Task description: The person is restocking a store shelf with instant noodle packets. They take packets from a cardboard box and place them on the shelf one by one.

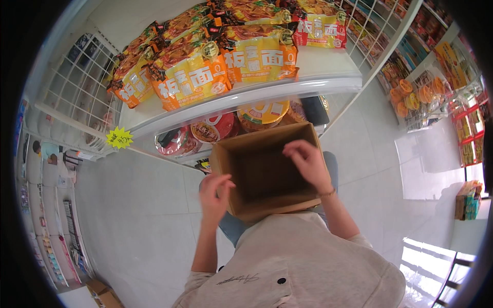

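Note:
An open cardboard box (269,208) rests before me, against my body and over my legs. Its inside is dark and I see nothing in it. By the box's left wall is my left hand (214,194), fingers loosely bent and holding nothing; whether it touches the wall I cannot tell. Over the box's right side is my right hand (308,165), its fingers curled loosely over the opening with nothing in them. Just beyond the box, packs of instant noodles (192,77) stand on a white shelf (327,65).
Below that shelf sit instant noodle tubs (213,127) and a yellow-lidded tub (264,113). A yellow star-shaped price tag (119,138) hangs at the shelf's left corner. White wire grids (83,69) flank the shelf. Another person (50,152) is far left. Another cardboard box (104,294) lies lower left.

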The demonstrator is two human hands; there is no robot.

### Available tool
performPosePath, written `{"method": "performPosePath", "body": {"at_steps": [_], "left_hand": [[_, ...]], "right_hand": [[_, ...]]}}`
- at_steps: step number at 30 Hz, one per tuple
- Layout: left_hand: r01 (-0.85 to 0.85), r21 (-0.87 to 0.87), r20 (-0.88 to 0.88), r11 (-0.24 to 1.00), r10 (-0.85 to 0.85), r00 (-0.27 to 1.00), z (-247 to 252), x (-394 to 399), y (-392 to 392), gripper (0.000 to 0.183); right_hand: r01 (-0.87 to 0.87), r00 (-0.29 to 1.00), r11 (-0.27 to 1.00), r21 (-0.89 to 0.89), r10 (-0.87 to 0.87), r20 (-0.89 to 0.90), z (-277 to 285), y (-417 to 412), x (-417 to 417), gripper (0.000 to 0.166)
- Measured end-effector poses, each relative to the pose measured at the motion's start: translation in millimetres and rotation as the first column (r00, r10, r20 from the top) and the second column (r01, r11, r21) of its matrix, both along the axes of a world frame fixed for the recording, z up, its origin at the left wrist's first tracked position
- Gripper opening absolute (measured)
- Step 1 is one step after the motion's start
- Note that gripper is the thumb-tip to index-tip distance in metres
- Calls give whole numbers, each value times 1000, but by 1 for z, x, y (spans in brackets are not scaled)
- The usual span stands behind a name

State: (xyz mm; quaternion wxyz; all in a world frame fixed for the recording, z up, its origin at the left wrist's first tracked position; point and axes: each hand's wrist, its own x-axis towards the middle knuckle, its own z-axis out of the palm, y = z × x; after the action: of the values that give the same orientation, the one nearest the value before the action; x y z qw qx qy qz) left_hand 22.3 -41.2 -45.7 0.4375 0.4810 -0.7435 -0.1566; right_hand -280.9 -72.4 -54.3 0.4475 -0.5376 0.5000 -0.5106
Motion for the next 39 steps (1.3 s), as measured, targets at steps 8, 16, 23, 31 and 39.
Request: {"method": "performPosePath", "body": {"at_steps": [8,16,23,31,39], "left_hand": [[27,39,76,999,-30,997,-47,-55,31,16],[-221,22,-43,975,222,974,-37,7,-23,20],[-466,-228,247,855,514,822,-71,126,-169,59],[-528,55,397,847,467,790,-112,206,-216,78],[-630,-224,10,744,648,762,-86,161,-177,59]], "right_hand": [[-8,710,880,-475,-329,-623,-3,-100,-3,35],[-127,501,914,-384,-275,-821,-42,-110,16,50],[-84,670,897,-434,-272,-690,-41,-108,11,46],[132,922,952,-276,-220,-319,-13,-39,7,32],[187,955,962,-197,-225,-193,-10,10,7,29]]}}
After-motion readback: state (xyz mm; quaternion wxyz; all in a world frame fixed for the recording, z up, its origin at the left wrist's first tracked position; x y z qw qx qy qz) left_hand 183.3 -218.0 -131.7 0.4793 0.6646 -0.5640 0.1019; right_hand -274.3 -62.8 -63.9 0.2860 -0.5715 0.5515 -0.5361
